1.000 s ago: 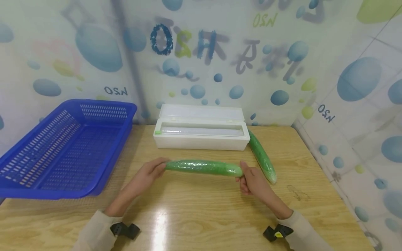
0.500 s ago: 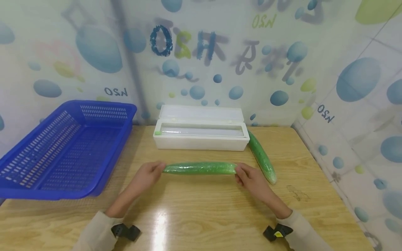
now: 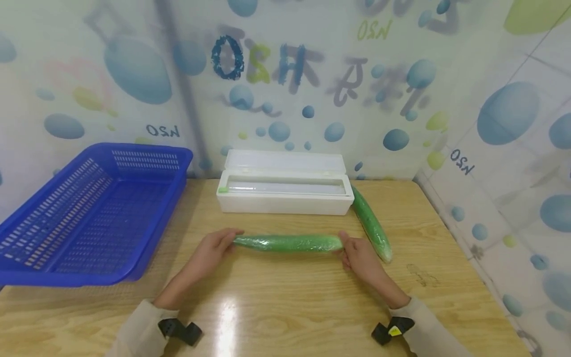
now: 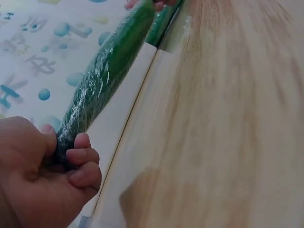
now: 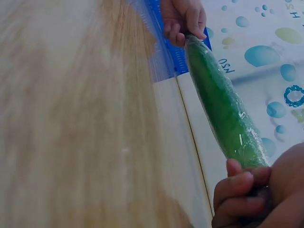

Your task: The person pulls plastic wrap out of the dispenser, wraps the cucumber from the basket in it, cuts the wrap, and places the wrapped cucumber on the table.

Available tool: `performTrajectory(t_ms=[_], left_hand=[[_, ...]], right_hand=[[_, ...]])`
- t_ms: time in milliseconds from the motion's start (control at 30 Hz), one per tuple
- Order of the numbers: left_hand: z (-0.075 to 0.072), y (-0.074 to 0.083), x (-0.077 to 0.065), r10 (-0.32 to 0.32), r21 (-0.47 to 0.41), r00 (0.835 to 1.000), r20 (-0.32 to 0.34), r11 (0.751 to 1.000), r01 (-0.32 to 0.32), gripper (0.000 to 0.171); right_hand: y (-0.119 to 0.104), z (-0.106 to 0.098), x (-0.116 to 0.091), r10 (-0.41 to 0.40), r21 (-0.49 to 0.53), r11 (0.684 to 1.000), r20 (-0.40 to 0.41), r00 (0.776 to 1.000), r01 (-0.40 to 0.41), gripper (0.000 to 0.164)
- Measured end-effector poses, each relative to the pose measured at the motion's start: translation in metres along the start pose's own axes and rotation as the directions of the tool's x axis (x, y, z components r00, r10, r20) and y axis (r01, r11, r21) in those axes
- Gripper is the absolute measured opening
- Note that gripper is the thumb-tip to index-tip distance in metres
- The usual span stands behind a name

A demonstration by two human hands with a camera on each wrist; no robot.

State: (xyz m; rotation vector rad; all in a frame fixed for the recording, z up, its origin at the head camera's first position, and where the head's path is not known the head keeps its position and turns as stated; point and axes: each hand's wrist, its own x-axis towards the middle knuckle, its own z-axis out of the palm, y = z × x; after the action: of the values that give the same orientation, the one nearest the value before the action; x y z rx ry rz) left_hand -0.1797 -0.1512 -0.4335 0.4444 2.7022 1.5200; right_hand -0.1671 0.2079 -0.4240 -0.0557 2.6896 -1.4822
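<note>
A green cucumber (image 3: 287, 243) in shiny clear plastic wrap is held level over the front half of the table, between both hands. My left hand (image 3: 214, 252) grips its left end; in the left wrist view the curled fingers (image 4: 84, 159) and thumb close round the dark, wrapped tip. At the other end my right hand (image 3: 363, 260) pinches the paler tip, its fingers (image 5: 237, 190) curled in the right wrist view. A second cucumber (image 3: 372, 225) lies slanted on the table at the right, its far end beside the white cling film box (image 3: 285, 204).
The cling film box stands open at the back, lid raised against the wall, a roll of film (image 3: 287, 188) inside. On the left is a large blue plastic basket (image 3: 134, 270). Patterned walls border the wooden table (image 3: 285, 307) behind and to the right.
The wrapped cucumber has come slightly lower and nearer, and it has turned a little about its length. Both hands keep hold of its ends.
</note>
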Motion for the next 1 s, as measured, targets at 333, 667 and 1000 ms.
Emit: performTrajectory(t_ms=[333,667,1000], left_hand=[[-0.002,0.0,-0.002,0.102,0.003,0.995,-0.009,0.995,-0.102,0.035],[-0.002,-0.007,0.001,-0.045,-0.08,0.999,-0.023,0.996,0.044,0.028],[0.0,-0.011,0.011,-0.154,-0.11,0.983,-0.101,0.984,0.143,0.027]], right_hand=[[0.012,-0.001,0.007,0.03,-0.058,0.998,0.007,1.0,-0.029,0.071],[0.018,0.001,0.013,-0.122,-0.124,0.985,0.002,0.993,0.121,0.044],[0.02,0.005,0.021,-0.058,-0.027,0.998,-0.054,0.997,0.057,0.036]])
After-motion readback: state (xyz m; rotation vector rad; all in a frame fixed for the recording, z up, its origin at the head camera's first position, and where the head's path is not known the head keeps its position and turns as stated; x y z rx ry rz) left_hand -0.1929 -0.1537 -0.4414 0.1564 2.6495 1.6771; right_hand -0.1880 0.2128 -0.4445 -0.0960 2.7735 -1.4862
